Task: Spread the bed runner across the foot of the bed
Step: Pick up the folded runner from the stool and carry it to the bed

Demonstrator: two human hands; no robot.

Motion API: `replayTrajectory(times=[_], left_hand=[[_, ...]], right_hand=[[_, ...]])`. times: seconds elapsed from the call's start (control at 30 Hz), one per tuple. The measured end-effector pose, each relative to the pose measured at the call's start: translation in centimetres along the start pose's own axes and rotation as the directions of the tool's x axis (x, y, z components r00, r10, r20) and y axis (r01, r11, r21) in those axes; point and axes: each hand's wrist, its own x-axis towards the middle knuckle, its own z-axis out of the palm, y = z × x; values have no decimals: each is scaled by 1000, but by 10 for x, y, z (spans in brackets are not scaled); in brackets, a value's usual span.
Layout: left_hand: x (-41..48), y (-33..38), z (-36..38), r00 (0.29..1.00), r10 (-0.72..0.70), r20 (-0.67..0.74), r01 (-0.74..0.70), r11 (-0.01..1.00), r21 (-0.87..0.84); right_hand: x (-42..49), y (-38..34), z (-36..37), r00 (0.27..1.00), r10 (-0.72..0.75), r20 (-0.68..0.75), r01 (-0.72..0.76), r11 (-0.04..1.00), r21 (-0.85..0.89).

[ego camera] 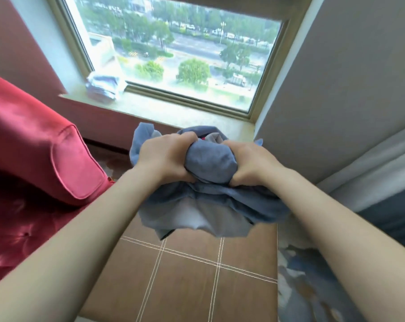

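Head view: one bunched runner (210, 164), left hand (164, 157), right hand (250, 164).

Bright window (173, 49) daylight, soft blur, wide-angle warp

Red armchair (34, 147) crowds the left; brown ottoman (196, 275) lies below.

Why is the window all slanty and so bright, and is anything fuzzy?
Head view: the wide-angle lens tilts and bends the window frame; daylight washes out the sill and the folded stack on it; the left hand, right hand and blue runner look fairly sharp.
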Motion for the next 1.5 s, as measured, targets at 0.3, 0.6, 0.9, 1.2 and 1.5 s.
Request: replayTrajectory(times=[0.3,0.6,0.9,1.2,1.5], left_hand=[[-41,12,-115,979,-96,-179,102,994,28],[-113,-8,-189,910,-284,-302,324,942,92],[-249,-47,-237,766,-502,-402,586,802,114],[-442,-58,-279,536,-671,-513,803,593,64],[-662,-19,-297,307,-775,-552,936,352,26]], right_hand=[[-37,-72,-99,978,-173,-114,165,983,-74],[-36,-160,-123,890,-432,-147,414,900,-135],[-70,-293,-98,697,-714,-70,694,695,-187],[-170,-447,-51,431,-902,-15,884,426,-193],[-324,-577,26,191,-978,80,978,182,-102]])
